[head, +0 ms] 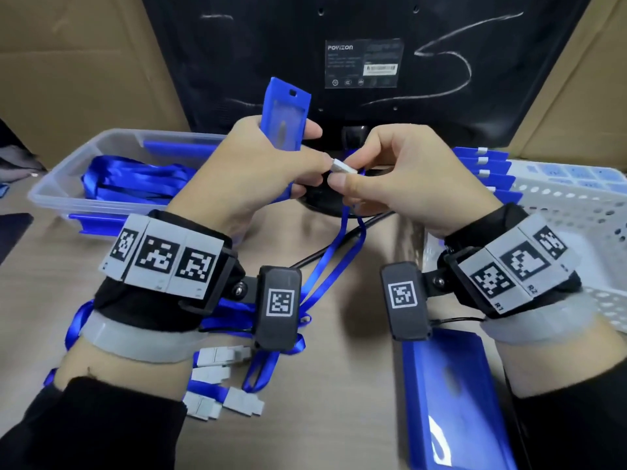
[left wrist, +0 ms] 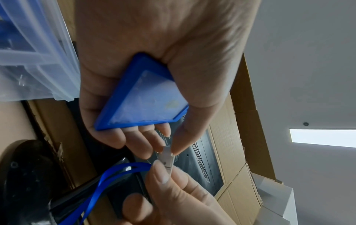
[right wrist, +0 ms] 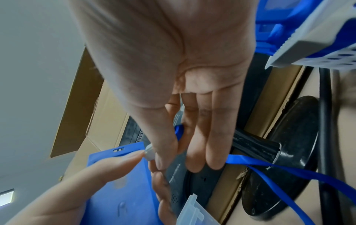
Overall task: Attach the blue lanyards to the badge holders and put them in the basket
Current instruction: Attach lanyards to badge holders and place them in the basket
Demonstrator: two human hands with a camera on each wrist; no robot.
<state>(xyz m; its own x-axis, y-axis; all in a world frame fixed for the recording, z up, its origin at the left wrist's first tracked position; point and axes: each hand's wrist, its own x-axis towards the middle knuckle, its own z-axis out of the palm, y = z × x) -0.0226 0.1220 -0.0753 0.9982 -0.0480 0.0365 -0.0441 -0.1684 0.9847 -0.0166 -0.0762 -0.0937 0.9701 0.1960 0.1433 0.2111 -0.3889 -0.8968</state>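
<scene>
Badge holder (head: 286, 113): matt blue plastic frame, clear glossy window. Lanyard (head: 334, 252): blue woven ribbon, satin sheen; clip (head: 342, 165) smooth pale grey plastic. Bin (head: 112, 140): translucent frosted plastic. Basket (head: 576, 212): white perforated plastic. Tabletop (head: 353, 368): matt wood-grain laminate. Monitor back (head: 373, 62): matt black plastic. Cardboard (head: 68, 79): plain brown, dull.

At the top centre of your head view stands a black monitor (head: 373, 62), back toward you, chalk scrawls across it and a label reading "POVIZON". Cardboard sheets (head: 78, 72) lean behind it on both sides. Its round base (right wrist: 285, 152) sits on the wooden surface (head: 356, 385), and a black cable (head: 325, 256) runs from it.
</scene>
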